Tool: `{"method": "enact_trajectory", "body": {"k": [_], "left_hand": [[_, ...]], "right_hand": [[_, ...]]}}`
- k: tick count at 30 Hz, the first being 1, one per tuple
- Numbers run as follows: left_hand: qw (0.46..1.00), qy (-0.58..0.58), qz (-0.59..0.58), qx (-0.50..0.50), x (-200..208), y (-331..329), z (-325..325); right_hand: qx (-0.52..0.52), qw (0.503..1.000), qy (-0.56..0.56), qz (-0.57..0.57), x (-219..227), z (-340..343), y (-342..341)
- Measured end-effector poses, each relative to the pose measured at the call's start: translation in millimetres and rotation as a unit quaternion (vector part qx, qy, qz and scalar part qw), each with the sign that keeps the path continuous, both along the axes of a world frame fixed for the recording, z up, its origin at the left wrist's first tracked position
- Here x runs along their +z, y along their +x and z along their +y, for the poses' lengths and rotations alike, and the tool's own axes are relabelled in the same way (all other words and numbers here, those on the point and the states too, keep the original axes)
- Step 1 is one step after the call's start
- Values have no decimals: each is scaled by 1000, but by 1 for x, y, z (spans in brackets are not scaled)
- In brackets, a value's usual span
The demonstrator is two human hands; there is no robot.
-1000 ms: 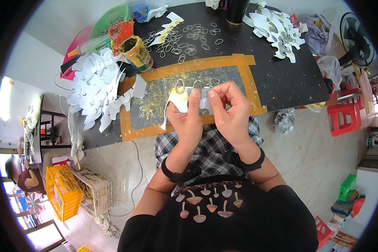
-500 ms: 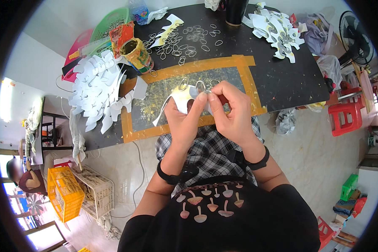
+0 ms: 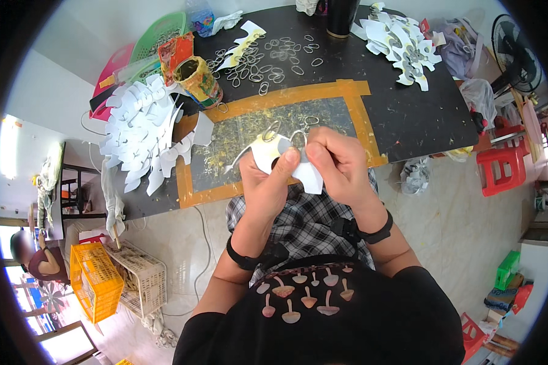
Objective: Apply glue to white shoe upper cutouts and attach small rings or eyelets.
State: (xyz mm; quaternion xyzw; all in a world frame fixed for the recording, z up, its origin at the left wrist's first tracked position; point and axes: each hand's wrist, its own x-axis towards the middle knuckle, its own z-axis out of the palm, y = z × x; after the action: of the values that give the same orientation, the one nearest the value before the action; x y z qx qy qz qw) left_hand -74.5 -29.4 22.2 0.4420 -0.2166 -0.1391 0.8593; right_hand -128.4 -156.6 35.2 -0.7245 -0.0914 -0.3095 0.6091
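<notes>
Over the taped work board (image 3: 225,155), my left hand (image 3: 265,185) grips a white cut-out piece (image 3: 310,179) with curved edges and yellowish smears, the thumb pressing on its face. One oval metal ring (image 3: 273,129) stands at the piece's upper edge. A second metal ring (image 3: 298,137) rises beside the left thumb tip. My right hand (image 3: 341,164) is closed at the piece's right side, thumb against the curled fingers; its fingertips are partly hidden. Just beyond, a loose ring (image 3: 311,120) lies on the board.
A smeared can (image 3: 199,85) stands at the board's far left corner, near a heap of white pieces (image 3: 137,131). Many metal rings (image 3: 249,72) lie scattered behind the board. Smeared white pieces (image 3: 402,48) are piled far right, near a black cylinder (image 3: 341,18).
The white piece has turned, so its right part now hangs down between my hands. My right hand has shifted slightly right, away from the left thumb tip.
</notes>
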Motion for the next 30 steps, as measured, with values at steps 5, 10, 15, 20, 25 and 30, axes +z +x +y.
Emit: {"method": "enact_trajectory", "body": {"k": [5, 10, 15, 20, 25, 30], "left_hand": [[998, -8, 34, -55, -1, 4, 2], [998, 61, -3, -20, -4, 6, 4], [995, 1, 32, -93, -4, 4, 7], [996, 47, 36, -68, -8, 5, 9], [996, 78, -40, -19, -10, 8, 10], [990, -11, 100, -102, -8, 0, 9]], "right_hand": [[61, 992, 107, 2, -17, 0, 4], [76, 993, 89, 16, -15, -4, 2], [133, 975, 177, -28, -23, 2, -1], [211, 937, 269, 71, -21, -9, -2], [105, 987, 32, 115, -12, -14, -6], [123, 992, 9, 19, -16, -7, -5]]}}
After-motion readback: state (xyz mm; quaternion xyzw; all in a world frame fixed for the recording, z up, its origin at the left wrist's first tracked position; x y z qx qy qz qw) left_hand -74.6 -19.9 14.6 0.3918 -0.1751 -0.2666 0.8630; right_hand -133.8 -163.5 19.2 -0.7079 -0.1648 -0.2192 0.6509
